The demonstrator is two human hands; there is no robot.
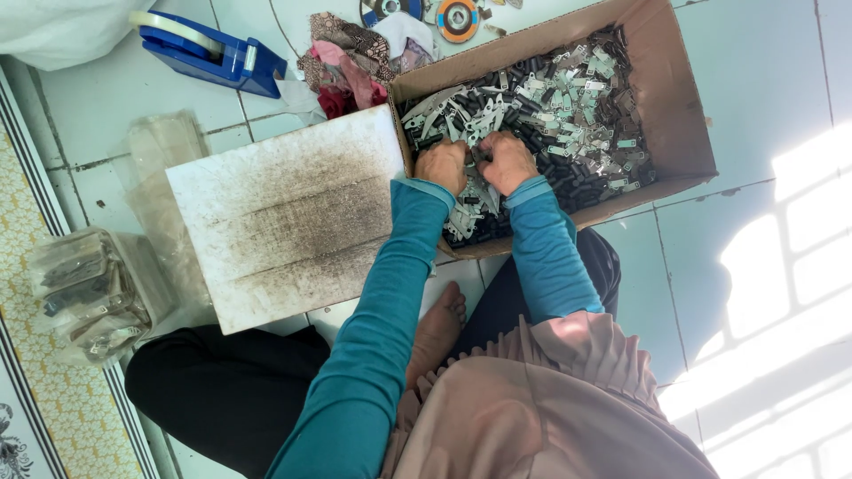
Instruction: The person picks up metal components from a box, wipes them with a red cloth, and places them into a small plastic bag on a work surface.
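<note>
A brown cardboard box [674, 115] lies on the tiled floor, filled with several small black and silver metal parts [568, 106]. Both my hands are inside it, side by side, knuckles up. My left hand [442, 165] is curled into the pile of parts near the box's near-left corner. My right hand [508, 161] sits right beside it, fingers bent down into the same parts. What the fingers grip is hidden under the hands. Teal sleeves cover both arms.
A dirty white board [284, 217] lies left of the box. A blue tape dispenser [213, 51] and a heap of cloth scraps [355, 62] are beyond it. Clear bags of parts [84, 297] sit at far left. My bare foot [439, 333] rests under the box edge.
</note>
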